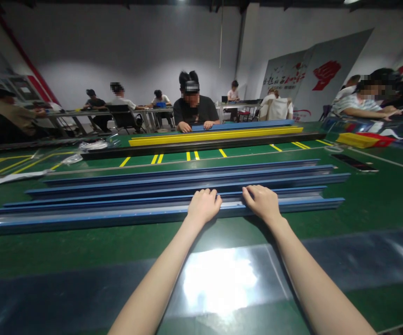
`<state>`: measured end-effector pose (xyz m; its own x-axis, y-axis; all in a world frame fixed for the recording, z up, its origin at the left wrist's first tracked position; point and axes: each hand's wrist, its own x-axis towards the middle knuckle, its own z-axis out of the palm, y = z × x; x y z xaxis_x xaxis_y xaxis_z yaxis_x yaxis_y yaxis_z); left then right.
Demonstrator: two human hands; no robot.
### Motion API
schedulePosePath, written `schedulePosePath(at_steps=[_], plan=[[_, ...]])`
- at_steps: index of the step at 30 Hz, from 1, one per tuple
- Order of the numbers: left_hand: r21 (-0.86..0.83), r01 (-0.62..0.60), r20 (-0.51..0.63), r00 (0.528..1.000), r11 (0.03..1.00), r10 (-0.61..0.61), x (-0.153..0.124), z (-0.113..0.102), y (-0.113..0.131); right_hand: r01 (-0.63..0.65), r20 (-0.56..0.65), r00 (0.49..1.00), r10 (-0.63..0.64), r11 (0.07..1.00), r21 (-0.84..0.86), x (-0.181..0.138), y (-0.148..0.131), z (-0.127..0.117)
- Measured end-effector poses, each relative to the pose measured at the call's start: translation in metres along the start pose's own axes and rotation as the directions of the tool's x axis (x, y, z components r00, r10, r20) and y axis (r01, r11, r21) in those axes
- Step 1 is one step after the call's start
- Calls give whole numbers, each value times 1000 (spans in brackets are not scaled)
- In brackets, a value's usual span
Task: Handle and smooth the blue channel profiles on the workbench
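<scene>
A long blue channel strip (90, 214) with raised edges and a pale inside lies across the green table just in front of me. My left hand (204, 205) is on it near the middle, fingers curled over its far edge. To the right, my right hand (263, 202) grips the same strip in a similar way, its fingertips partly hidden behind the edge. Between the two hands a short stretch of the pale groove shows. Beyond lie several more blue channel strips (184, 180), side by side. Closer to my body, a clear plastic sheet (355, 260) lies flat and reflects a bright light.
Farther back are a black strip (208, 146) and a yellow strip (218, 136). Across the table, a person in a dark shirt (206, 109) has both hands by another blue strip. A phone (354, 163) and yellow and red trays (360, 139) lie at right.
</scene>
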<state>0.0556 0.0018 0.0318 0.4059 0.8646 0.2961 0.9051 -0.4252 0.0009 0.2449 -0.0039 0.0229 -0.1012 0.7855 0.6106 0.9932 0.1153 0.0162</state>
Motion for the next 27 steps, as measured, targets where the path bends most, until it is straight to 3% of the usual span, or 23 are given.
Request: schedulePosePath(at_steps=[5,14,27], plan=[[-2,-15,-3,1000,1000,15,0,0,0,-22,14,1000,23,999,-49,3,13,-3],[-25,-12,38,999,1000,13,0,-2,-2,-305,140,941,306,952,-33,-3,47,1],[-33,-9,113,994,999,13,2,-11,-4,-395,141,901,411,910,-129,2,37,0]])
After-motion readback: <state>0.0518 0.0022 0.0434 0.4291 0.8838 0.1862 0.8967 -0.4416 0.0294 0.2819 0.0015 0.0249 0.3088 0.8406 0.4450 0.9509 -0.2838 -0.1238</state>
